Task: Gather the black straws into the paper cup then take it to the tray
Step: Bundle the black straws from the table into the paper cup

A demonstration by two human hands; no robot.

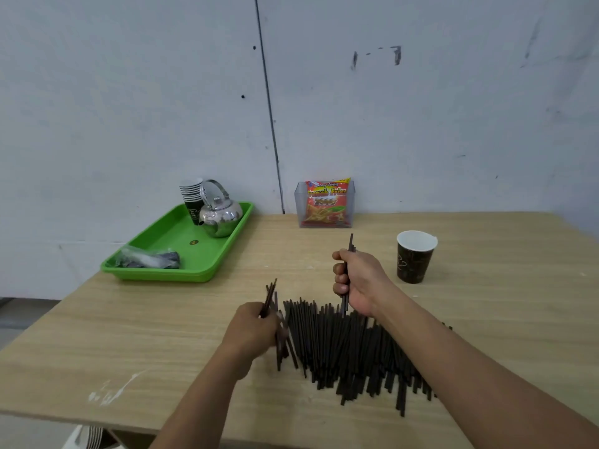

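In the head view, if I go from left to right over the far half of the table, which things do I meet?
Plastic bag → stack of cups → kettle, these three on the green tray → snack packet → paper cup.

Even soft indoor light, faint shadows, wide-angle edge bending, slight blur

On the tabletop (129, 335) lies a pile of black straws (343, 351), the right grip (356, 280) holding a few upright above it, the left grip (254, 325) pinching several at its left edge, the paper cup (416, 257) standing to the right and the green tray (207, 270) at the far left.
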